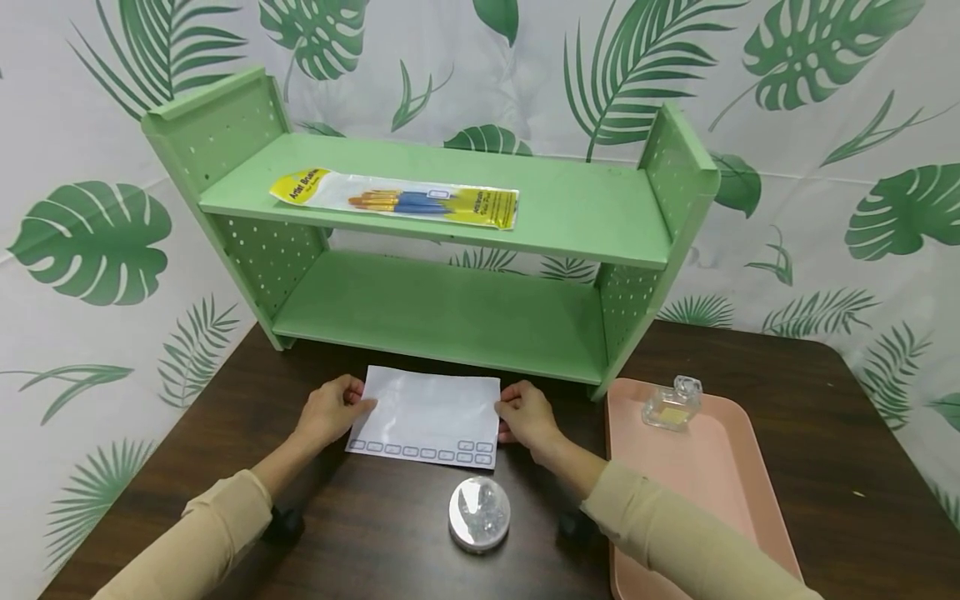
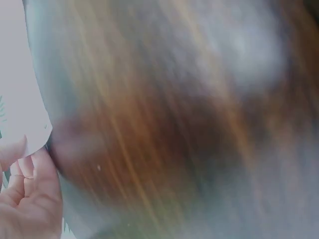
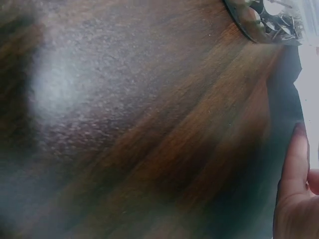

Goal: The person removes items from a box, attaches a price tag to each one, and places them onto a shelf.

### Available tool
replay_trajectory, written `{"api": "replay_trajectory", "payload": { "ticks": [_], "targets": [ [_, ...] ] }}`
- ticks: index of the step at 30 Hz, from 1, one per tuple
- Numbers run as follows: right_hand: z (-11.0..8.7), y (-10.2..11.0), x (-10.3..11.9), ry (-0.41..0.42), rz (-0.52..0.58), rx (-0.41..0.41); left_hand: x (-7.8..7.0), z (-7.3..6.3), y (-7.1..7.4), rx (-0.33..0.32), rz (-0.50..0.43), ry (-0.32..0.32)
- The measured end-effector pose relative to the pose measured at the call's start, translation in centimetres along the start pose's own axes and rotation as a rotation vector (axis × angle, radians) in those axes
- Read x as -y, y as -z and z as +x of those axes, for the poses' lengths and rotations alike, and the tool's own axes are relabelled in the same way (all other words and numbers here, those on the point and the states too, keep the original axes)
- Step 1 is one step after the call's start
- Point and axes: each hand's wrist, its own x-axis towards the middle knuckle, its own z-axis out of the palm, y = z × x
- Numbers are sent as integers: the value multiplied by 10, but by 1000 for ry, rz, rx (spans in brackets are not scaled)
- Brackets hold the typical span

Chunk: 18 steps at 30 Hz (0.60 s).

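Observation:
A white sheet of paper [image 1: 427,408], with small printed boxes along its near edge, is held level over the dark table. My left hand [image 1: 330,412] pinches its left edge between thumb and fingers; the left wrist view shows the thumb on top of the paper corner [image 2: 25,119]. On the opposite side, my right hand [image 1: 528,417] pinches the right edge. Only part of that hand [image 3: 296,194] enters the right wrist view. Just in front of the sheet sits a round container [image 1: 478,512] with a clear top and shiny silvery pieces inside, touched by neither hand.
Behind the paper stands a green two-tier shelf [image 1: 442,312]. A pack of artist brushes [image 1: 405,200] lies on its upper tier. To the right, a pink tray [image 1: 697,462] carries a small glass bottle [image 1: 672,407], partly under my right forearm. Leaf-patterned cloth [image 1: 810,167] hangs behind.

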Motion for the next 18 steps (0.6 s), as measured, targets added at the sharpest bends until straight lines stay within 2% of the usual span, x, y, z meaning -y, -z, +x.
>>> {"api": "replay_trajectory", "payload": {
  "ticks": [5, 10, 15, 18],
  "targets": [
    [-2, 5, -4, 7, 55, 1, 1, 1, -3, -5, -76, -34],
    [-7, 9, -6, 25, 68, 71, -1, 1, -3, 9, -167, -13],
    [-15, 8, -5, 30, 1, 165, -3, 1, -4, 47, -222, 21],
    [-18, 7, -6, 53, -39, 176, -4, 1, -6, 52, -238, 34]
  ]
}}
